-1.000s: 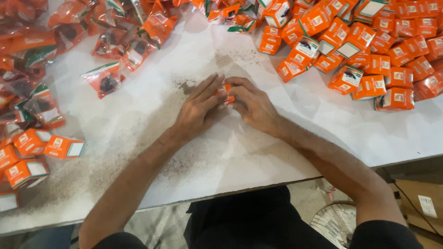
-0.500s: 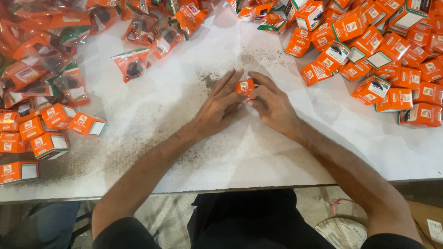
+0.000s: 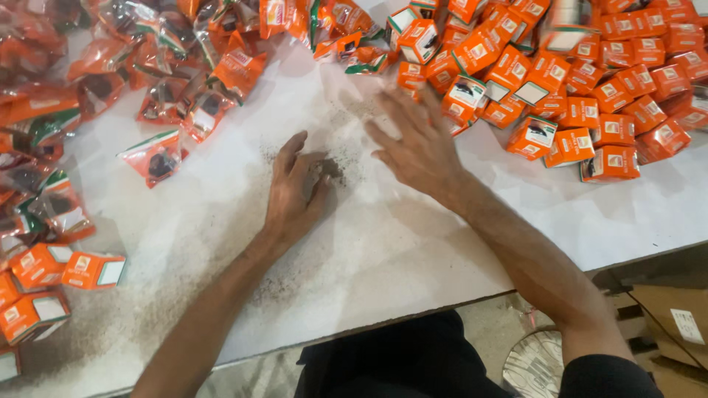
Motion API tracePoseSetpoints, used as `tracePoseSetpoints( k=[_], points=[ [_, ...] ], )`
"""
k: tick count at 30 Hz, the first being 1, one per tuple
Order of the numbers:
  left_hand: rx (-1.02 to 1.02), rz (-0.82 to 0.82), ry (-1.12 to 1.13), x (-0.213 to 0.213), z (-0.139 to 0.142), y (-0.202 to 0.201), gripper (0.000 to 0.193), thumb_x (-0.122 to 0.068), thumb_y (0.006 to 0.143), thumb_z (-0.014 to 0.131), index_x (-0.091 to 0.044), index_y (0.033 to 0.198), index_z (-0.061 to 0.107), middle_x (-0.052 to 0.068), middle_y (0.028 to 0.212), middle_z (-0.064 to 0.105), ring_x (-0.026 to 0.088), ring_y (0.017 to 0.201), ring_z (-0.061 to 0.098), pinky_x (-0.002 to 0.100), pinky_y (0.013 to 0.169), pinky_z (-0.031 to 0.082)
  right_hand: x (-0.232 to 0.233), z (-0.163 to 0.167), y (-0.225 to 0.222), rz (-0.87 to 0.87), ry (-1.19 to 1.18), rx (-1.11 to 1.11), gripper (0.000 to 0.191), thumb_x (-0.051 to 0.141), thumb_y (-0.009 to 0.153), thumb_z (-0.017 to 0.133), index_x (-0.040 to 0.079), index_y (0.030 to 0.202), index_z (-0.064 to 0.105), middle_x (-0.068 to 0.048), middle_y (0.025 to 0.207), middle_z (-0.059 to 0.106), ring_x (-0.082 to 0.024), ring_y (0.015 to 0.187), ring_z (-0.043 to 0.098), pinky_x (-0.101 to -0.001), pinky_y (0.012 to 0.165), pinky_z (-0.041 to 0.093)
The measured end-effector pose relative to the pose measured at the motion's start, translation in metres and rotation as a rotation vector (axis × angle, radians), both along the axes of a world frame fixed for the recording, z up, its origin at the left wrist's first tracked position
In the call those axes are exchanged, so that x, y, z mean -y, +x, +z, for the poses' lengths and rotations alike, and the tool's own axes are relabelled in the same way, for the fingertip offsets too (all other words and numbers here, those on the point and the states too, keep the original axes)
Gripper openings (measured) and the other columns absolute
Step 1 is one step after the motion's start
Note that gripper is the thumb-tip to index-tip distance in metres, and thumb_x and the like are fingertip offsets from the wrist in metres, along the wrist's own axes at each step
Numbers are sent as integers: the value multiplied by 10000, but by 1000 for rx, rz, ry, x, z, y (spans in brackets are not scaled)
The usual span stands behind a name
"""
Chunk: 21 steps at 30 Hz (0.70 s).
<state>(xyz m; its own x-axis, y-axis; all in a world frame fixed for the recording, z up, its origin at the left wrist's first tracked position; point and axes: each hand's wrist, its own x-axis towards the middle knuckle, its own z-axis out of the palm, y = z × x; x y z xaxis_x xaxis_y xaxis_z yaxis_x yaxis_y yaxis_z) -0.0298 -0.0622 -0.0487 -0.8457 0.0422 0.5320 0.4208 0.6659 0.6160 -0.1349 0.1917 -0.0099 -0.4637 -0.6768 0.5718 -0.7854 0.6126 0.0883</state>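
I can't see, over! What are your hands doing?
Left hand flat on table, empty. Right hand open, beside orange boxes. Nothing between.

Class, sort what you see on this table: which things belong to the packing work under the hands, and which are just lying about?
In the work: left hand; right hand; small orange cardboard boxes; orange plastic sachets.
Lying about: dark spilled grit; brown carton on the floor.

- A white table (image 3: 413,258) with a dusty, speckled top filled most of the view.
- Below the table's near edge lay a grey floor (image 3: 487,324).
- Brown cardboard (image 3: 664,309) sat right of the floor patch, under the table's right end.
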Motion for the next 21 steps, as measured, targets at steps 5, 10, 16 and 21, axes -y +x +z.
tracePoseSetpoints(
  k=[5, 10, 16, 21],
  points=[
    [144, 0, -12, 1, 4, 2, 399, -59, 877, 722, -42, 1261, 611, 253, 1540, 415, 406, 1332, 519, 439, 978, 546, -16, -14, -35, -218, 78, -85, 596, 256, 930, 715, 236, 1510, 574, -275, 1532, 478, -430, 1463, 372, -661, 1187, 185],
    [171, 29, -8, 2, 4, 11, 380, -80, 884, 732, -34, 1241, 610, 242, 1543, 429, 400, 1299, 545, 438, 960, 537, -40, -28, -64, -392, 28, -98, 498, 162, 981, 715, 179, 1472, 635, -289, 1549, 500, -397, 1525, 366, -635, 1273, 161],
    [70, 17, -90, 0, 4, 17, 378, -90, 882, 747, -23, 1235, 630, 245, 1536, 449, 410, 1296, 538, 470, 1069, 487, -60, -18, -73, -507, -35, -95, 571, 156, 934, 734, 180, 1493, 618, -323, 1549, 430, -440, 1502, 319, -707, 1210, 89],
    [108, 28, -104, -2, 6, 19, 399, -99, 881, 744, -12, 1251, 623, 262, 1524, 449, 408, 1261, 542, 477, 1050, 484, -19, -22, -29, -145, -74, 129, 662, 308, 973, 691, 182, 1569, 431, -293, 1589, 348, -430, 1500, 309, -640, 1207, 156]
  ],
)
